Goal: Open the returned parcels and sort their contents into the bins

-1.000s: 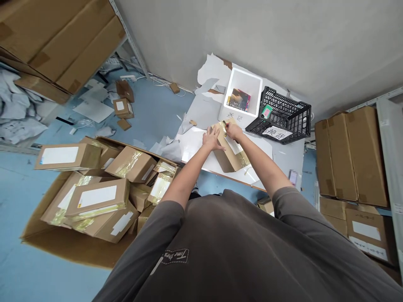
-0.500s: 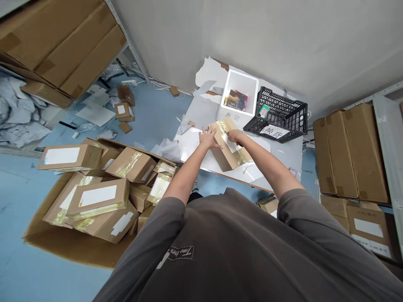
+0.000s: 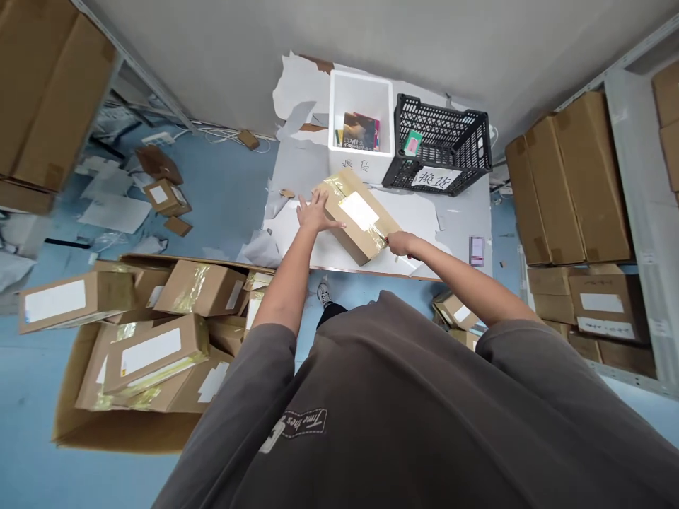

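Currently, the left hand (image 3: 317, 213) is spread open, pressed on the box (image 3: 363, 213) near its far left corner. The right hand (image 3: 402, 244) is curled at the box's near right end, closed around a small tool (image 3: 387, 241) that is mostly hidden, beside the shiny tape (image 3: 378, 235). The box lies slantwise on the tabletop (image 3: 464, 212), label (image 3: 359, 211) up, in front of the white bin (image 3: 361, 164) and the black crate (image 3: 436, 145). A phone (image 3: 476, 251) lies farther right.

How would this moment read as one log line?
left hand: spread on taped carton | right hand: closed around small item, mostly hidden | beyond carton: white bin, black crate
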A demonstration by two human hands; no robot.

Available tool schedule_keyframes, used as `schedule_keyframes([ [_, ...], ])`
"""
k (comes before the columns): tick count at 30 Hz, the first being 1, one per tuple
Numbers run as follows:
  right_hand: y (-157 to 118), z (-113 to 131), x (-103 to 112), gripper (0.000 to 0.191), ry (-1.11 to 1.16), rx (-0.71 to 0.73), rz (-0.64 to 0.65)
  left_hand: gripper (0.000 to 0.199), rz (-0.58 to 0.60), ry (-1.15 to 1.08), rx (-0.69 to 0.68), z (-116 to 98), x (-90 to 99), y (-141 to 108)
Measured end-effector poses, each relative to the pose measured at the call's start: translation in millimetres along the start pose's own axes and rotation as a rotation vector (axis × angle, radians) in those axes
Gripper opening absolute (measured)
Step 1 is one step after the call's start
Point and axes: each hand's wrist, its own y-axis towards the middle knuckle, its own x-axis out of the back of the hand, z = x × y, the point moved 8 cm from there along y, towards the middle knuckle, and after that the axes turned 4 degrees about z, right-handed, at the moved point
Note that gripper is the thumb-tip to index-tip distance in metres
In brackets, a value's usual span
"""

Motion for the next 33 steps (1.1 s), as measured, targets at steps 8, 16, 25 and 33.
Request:
schedule_keyframes([
  [8, -32, -14, -23, 0.039, -0.204, 0.029, 0.087, 0.161, 0.013, 0.032, 0.032, 0, 3.1, -3],
  [16, -23, -52, 34, 0.053, 0.015, 0.016, -0.243, 0.155, 0.012, 0.093, 0.035, -17, 12.3, -17],
  [25, 49, -58, 30, 0.085, 0.267, -0.118, -0.325, 0.112, -0.048, 0.192, -0.071, -43, 6.0, -42],
  [33, 58, -55, 33, 0.080, 0.301, -0.127, -0.317, 0.098, 0.248, 0.460, -0.591, -152, -27.2, -24],
])
